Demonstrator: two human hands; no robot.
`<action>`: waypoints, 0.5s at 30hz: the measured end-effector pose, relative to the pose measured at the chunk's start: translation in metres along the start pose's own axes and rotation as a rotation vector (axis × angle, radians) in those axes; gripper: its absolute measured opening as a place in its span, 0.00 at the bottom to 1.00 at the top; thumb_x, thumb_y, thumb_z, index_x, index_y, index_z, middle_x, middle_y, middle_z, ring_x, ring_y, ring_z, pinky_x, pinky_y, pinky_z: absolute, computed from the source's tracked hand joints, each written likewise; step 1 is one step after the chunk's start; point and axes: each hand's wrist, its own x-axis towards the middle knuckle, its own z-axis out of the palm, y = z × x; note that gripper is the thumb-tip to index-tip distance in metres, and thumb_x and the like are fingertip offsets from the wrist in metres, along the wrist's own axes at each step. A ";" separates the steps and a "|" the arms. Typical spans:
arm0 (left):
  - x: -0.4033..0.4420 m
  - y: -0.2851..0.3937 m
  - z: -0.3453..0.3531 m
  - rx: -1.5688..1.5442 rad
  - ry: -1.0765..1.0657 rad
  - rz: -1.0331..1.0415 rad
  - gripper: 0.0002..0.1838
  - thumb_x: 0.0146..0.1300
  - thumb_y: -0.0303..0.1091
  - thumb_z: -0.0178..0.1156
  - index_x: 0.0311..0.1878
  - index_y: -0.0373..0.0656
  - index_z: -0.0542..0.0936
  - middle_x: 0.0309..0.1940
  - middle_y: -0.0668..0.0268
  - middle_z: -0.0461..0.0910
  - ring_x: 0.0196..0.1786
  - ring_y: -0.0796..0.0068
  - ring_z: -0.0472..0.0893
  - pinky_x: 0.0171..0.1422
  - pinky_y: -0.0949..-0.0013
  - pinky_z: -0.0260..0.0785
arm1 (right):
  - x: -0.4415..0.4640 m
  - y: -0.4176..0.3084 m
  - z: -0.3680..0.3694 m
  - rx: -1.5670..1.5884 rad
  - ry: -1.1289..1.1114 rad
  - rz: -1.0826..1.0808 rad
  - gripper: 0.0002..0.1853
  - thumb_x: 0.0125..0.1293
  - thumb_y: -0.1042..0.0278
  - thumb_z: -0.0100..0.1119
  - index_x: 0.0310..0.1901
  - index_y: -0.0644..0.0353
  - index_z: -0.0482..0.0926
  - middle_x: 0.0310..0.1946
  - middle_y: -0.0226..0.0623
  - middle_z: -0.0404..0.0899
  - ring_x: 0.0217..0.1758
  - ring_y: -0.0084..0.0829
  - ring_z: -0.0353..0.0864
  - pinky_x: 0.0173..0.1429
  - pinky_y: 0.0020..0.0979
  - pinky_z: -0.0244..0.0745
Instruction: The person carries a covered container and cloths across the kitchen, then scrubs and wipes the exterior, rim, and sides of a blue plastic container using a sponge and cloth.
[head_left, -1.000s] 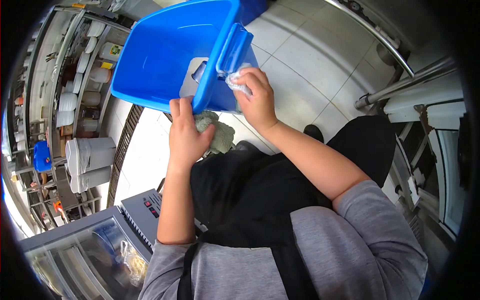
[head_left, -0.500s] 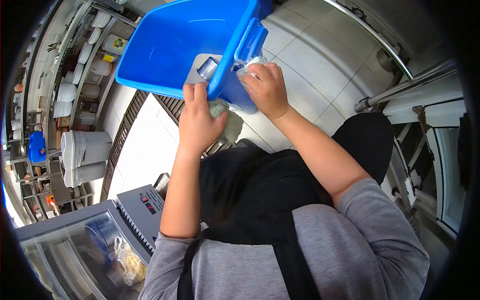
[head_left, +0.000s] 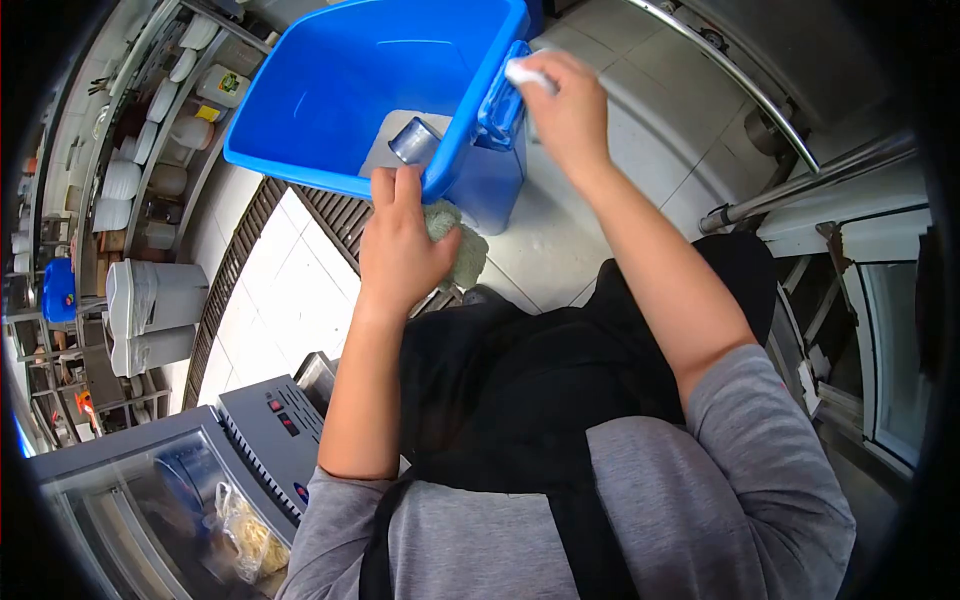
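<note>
A large blue plastic bin (head_left: 340, 180) stands tilted in front of me, with a metal cup (head_left: 415, 142) lying on pale, grainy-looking contents (head_left: 382, 158) at its bottom. My left hand (head_left: 405, 235) is closed at the near corner, two fingers hooked over the rim. A grey-green cloth (head_left: 463, 250) hangs beside its thumb and palm; whether the hand grips it too is hidden. Above the blue side handle (head_left: 498, 105), my right hand (head_left: 570, 110) pinches a small wad of white cloth or tissue (head_left: 530, 76).
Shelves with stacked white bowls (head_left: 121, 180) line the left side. A grey glass-topped appliance (head_left: 270, 410) stands at lower left, near white bins (head_left: 165, 300). A metal rail (head_left: 820, 180) runs along the right. A dark floor grate (head_left: 330, 220) crosses the tiled floor (head_left: 620, 150).
My right hand has moved up and to the right with the white wad, from beside the bin's handle to its far end. The left hand stays at the rim.
</note>
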 end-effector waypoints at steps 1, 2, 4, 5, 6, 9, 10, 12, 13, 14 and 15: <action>0.000 -0.001 0.000 -0.002 0.007 0.010 0.30 0.43 0.28 0.68 0.52 0.40 0.67 0.45 0.54 0.67 0.40 0.47 0.78 0.39 0.53 0.73 | -0.012 -0.007 0.000 -0.011 0.011 -0.061 0.11 0.50 0.77 0.60 0.37 0.56 0.83 0.38 0.37 0.81 0.45 0.45 0.74 0.50 0.40 0.69; 0.001 -0.001 0.000 -0.005 0.018 0.018 0.30 0.43 0.28 0.68 0.52 0.40 0.67 0.46 0.54 0.67 0.40 0.47 0.78 0.39 0.53 0.73 | -0.029 -0.018 -0.001 -0.021 0.020 -0.126 0.11 0.50 0.77 0.60 0.37 0.56 0.83 0.38 0.37 0.81 0.45 0.45 0.74 0.50 0.41 0.69; 0.003 0.000 0.000 -0.007 0.019 0.010 0.30 0.43 0.28 0.68 0.52 0.40 0.68 0.46 0.54 0.67 0.40 0.47 0.78 0.40 0.53 0.73 | -0.030 -0.017 0.000 0.012 -0.034 -0.150 0.11 0.49 0.77 0.60 0.37 0.57 0.83 0.38 0.38 0.81 0.45 0.45 0.74 0.50 0.41 0.69; 0.002 0.000 -0.001 -0.005 0.008 0.003 0.30 0.43 0.28 0.68 0.52 0.41 0.68 0.46 0.54 0.67 0.40 0.47 0.78 0.40 0.53 0.73 | -0.020 -0.008 0.001 -0.036 -0.012 -0.135 0.11 0.50 0.77 0.60 0.37 0.57 0.83 0.38 0.38 0.81 0.45 0.45 0.74 0.50 0.42 0.70; 0.003 0.001 -0.001 -0.003 0.003 0.006 0.30 0.43 0.28 0.68 0.52 0.41 0.68 0.46 0.54 0.67 0.40 0.47 0.78 0.40 0.53 0.73 | -0.006 0.003 0.001 -0.084 0.013 -0.119 0.11 0.50 0.77 0.60 0.37 0.57 0.83 0.38 0.38 0.81 0.45 0.45 0.74 0.50 0.42 0.70; 0.003 0.003 -0.004 -0.024 -0.011 -0.008 0.31 0.42 0.27 0.67 0.53 0.41 0.68 0.47 0.54 0.67 0.41 0.46 0.77 0.41 0.53 0.73 | 0.021 0.015 0.002 -0.086 0.005 -0.009 0.09 0.51 0.75 0.61 0.36 0.59 0.83 0.39 0.39 0.80 0.44 0.46 0.73 0.52 0.41 0.69; 0.004 0.003 -0.005 -0.034 -0.018 -0.009 0.31 0.42 0.27 0.67 0.53 0.41 0.68 0.46 0.54 0.67 0.41 0.46 0.77 0.41 0.53 0.73 | 0.009 0.011 0.004 -0.101 0.002 -0.043 0.09 0.51 0.75 0.61 0.36 0.59 0.82 0.39 0.39 0.80 0.44 0.46 0.73 0.52 0.40 0.69; 0.007 0.002 -0.005 -0.048 -0.012 -0.013 0.30 0.42 0.26 0.66 0.53 0.41 0.68 0.46 0.54 0.67 0.41 0.46 0.77 0.41 0.53 0.73 | -0.017 -0.014 -0.001 -0.052 -0.046 -0.122 0.08 0.51 0.75 0.60 0.34 0.59 0.82 0.38 0.39 0.80 0.43 0.46 0.73 0.52 0.40 0.69; 0.007 0.000 -0.004 -0.056 -0.015 -0.003 0.30 0.42 0.26 0.66 0.52 0.41 0.68 0.46 0.54 0.67 0.41 0.46 0.77 0.41 0.53 0.73 | -0.012 -0.010 0.000 -0.066 -0.029 -0.121 0.08 0.50 0.75 0.60 0.34 0.59 0.82 0.38 0.40 0.80 0.43 0.46 0.73 0.52 0.41 0.69; 0.005 -0.001 -0.005 -0.060 -0.029 0.009 0.30 0.42 0.26 0.66 0.52 0.41 0.68 0.46 0.53 0.67 0.41 0.45 0.77 0.41 0.53 0.73 | -0.006 -0.005 0.000 -0.081 -0.010 -0.107 0.08 0.50 0.75 0.61 0.34 0.60 0.82 0.37 0.40 0.80 0.43 0.46 0.73 0.51 0.41 0.69; 0.005 -0.002 -0.004 -0.057 -0.035 0.011 0.30 0.42 0.26 0.66 0.52 0.41 0.68 0.46 0.53 0.67 0.41 0.45 0.77 0.41 0.53 0.73 | 0.012 0.006 0.001 -0.069 0.001 -0.036 0.08 0.50 0.74 0.61 0.35 0.61 0.81 0.37 0.41 0.80 0.43 0.46 0.73 0.51 0.41 0.69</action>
